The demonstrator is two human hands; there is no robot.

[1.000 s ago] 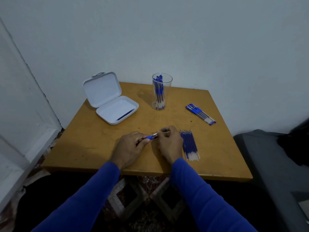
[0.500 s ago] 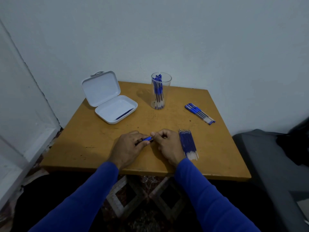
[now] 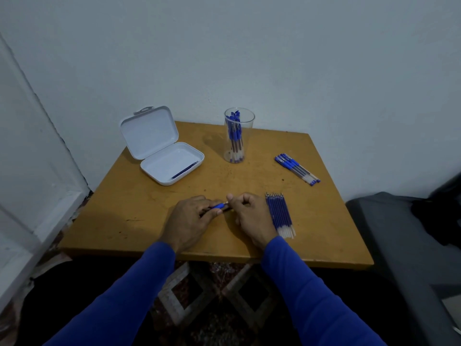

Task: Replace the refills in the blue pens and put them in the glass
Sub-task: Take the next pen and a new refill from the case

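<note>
At lower centre of the frame, a person's left hand (image 3: 190,221) grips one blue pen (image 3: 217,206) while the right hand (image 3: 252,216) pinches its tip. One glass (image 3: 239,135) at upper centre holds several pens, count unclear. About four pens (image 3: 296,169) lie at right; a row of refills (image 3: 280,213), roughly eight, sits beside the right hand. One open white case (image 3: 162,148) holds one refill (image 3: 184,170).

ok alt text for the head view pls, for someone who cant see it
Two hands work one blue pen over a wooden table: the left hand grips its barrel, the right hand pinches its tip. Spare refills lie beside the right hand; behind stand a glass of pens, loose pens and an open white case.
</note>
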